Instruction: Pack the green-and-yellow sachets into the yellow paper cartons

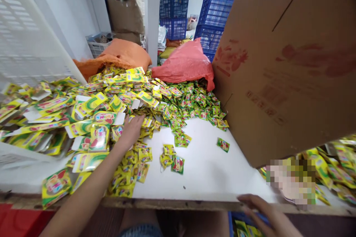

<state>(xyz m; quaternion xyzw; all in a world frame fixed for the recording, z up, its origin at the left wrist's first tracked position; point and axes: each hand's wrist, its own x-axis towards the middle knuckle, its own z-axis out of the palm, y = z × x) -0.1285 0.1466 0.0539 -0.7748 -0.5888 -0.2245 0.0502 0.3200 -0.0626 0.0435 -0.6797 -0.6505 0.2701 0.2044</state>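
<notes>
My left hand (132,130) reaches into the heap at the left, fingers apart among small yellow sachets (144,154) and flat printed boxes (98,137). Nothing shows in its grasp, though the fingertips are partly hidden. Low at the right, my right hand (260,209) hovers by the table's front edge with its fingers loosely apart and holds nothing visible. Below it, a blue crate (230,226) contains more yellow-green packets. Green sachets (194,102) spread over the middle of the white table (205,170), with a few lying singly.
A large cardboard carton (264,81) stands tilted at the right, with more boxes (328,166) beside it. Orange (125,53) and red sacks (185,63) spill packets at the back. A white crate (36,33) leans at the left. Blue crates (217,7) are stacked behind.
</notes>
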